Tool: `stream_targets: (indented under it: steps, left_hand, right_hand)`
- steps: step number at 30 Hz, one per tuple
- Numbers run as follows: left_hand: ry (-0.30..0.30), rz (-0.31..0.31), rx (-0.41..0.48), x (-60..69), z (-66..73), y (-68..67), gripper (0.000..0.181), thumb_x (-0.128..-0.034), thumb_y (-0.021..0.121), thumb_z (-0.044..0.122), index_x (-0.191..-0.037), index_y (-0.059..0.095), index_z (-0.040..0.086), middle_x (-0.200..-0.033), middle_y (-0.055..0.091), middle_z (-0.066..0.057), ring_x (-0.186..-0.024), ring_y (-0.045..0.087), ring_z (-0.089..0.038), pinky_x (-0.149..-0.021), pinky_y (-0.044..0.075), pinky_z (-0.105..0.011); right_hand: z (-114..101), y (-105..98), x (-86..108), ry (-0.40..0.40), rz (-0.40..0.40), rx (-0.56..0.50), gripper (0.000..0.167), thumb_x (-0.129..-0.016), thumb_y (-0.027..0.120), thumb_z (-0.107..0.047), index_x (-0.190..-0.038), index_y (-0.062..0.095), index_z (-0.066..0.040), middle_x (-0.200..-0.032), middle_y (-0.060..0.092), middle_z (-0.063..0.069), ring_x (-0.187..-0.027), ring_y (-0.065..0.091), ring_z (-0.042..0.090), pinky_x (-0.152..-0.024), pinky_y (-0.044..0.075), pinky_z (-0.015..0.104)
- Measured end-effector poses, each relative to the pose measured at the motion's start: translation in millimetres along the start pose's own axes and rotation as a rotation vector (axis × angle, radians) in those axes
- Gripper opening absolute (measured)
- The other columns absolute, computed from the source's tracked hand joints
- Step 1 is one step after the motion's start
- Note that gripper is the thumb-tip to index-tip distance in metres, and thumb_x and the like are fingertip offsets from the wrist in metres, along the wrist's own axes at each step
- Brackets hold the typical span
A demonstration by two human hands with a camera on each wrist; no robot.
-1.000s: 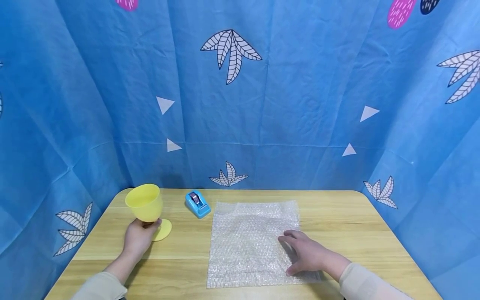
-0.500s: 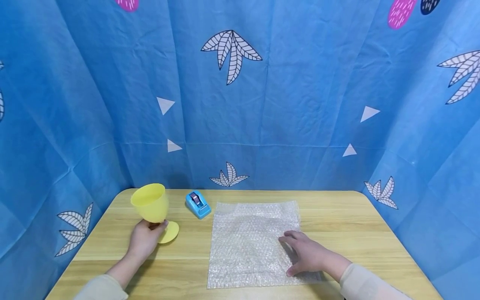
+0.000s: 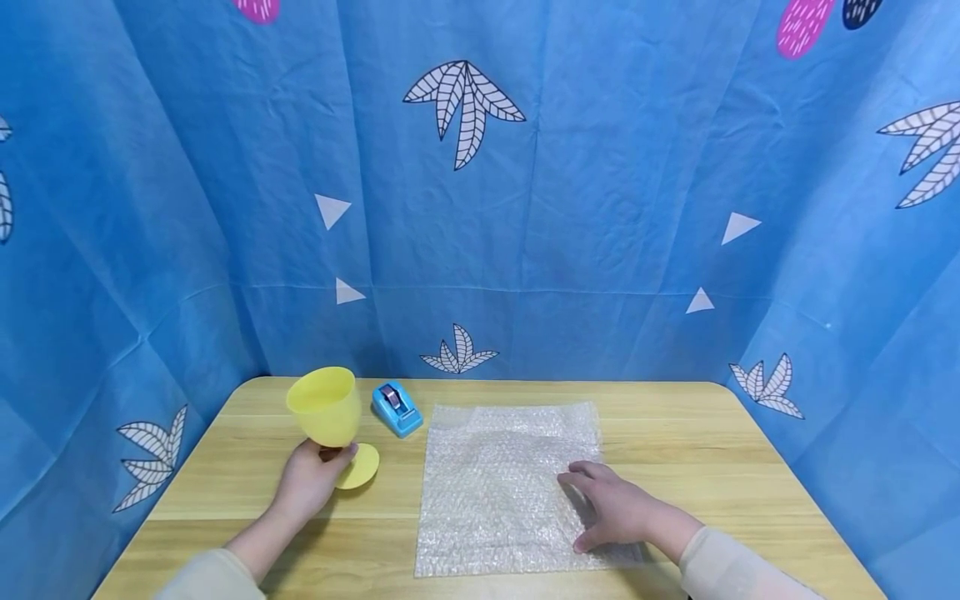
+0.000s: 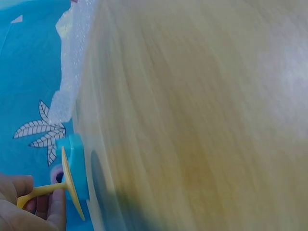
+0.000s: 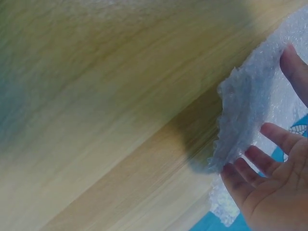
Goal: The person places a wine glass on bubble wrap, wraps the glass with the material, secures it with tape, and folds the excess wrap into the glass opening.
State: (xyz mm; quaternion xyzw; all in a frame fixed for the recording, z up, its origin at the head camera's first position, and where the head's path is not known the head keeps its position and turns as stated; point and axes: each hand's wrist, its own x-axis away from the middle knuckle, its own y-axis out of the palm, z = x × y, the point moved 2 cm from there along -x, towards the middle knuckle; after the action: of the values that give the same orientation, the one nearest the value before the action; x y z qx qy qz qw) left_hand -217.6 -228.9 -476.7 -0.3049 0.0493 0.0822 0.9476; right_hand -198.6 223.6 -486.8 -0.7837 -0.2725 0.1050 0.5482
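Note:
A yellow goblet (image 3: 324, 408) tilts at the left side of the table, its round base (image 3: 358, 467) turned toward the right. My left hand (image 3: 311, 479) grips its stem; in the left wrist view the fingers and thumb of the left hand (image 4: 33, 204) close round the stem (image 4: 45, 189). A clear bubble wrap sheet (image 3: 495, 492) lies flat at mid-table. On its right part rests my right hand (image 3: 618, 508), fingers spread; the right wrist view shows the fingertips of the right hand (image 5: 274, 187) touching the wrap (image 5: 245, 106).
A blue tape dispenser (image 3: 397, 409) stands behind, between the goblet and the wrap. The wooden table (image 3: 712, 467) has blue patterned cloth (image 3: 600, 208) hanging behind it and at both sides.
My left hand has carried the goblet to the right, closer to the tape dispenser and the wrap. The right hand keeps its place on the wrap.

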Motion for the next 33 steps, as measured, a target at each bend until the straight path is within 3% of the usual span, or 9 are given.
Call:
stream_targets:
  steps: [20, 33]
  left_hand:
    - [0.015, -0.098, 0.061, 8.4, 29.1, 20.8, 0.023, -0.0936, 0.071, 0.012, -0.11, 0.064, -0.004, -0.103, 0.067, -0.012, -0.096, 0.065, -0.025, -0.082, 0.056, -0.034]
    - [0.012, -0.162, 0.148, 12.7, 36.9, 49.4, 0.023, -0.0917, 0.072, 0.01, -0.11, 0.065, -0.001, -0.102, 0.067, -0.008, -0.094, 0.064, -0.02, -0.077, 0.056, -0.03]
  right_hand:
    - [-1.2, -1.1, 0.6, -0.023, 0.012, 0.012, 0.098, -0.064, 0.091, -0.045, -0.144, 0.05, -0.005, -0.147, 0.042, 0.024, -0.132, 0.044, 0.045, -0.102, 0.045, 0.058]
    - [0.2, -0.7, -1.1, 0.004, -0.011, -0.017, 0.098, -0.065, 0.089, -0.048, -0.145, 0.049, -0.006, -0.15, 0.04, 0.022, -0.134, 0.041, 0.044, -0.103, 0.045, 0.058]
